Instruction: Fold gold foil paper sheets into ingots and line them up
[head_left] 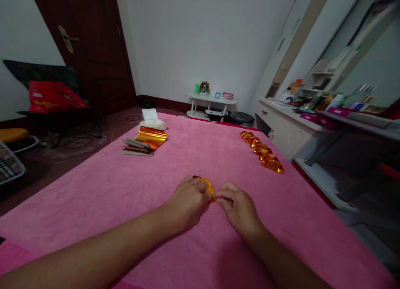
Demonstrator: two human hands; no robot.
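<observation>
A small piece of gold foil paper (207, 186), partly folded, lies on the pink cloth (200, 155) between my hands. My left hand (191, 198) is closed on its left side and covers much of it. With thumb and forefinger, my right hand (236, 203) pinches the right corner of the foil. Toward the far right, several folded gold foil pieces (261, 150) lie in a row. Back on the left is a stack of foil sheets (151, 136) with a curled, shiny gold top, beside greyish sheets (136, 146).
Behind the foil stack sits a white packet with a raised lid (150, 114). Beyond the far edge stands a low white table (211, 99) with a small plant (204, 87). A cluttered white dresser (281, 122) is along the right; a chair holds a red bag (54, 96) at left.
</observation>
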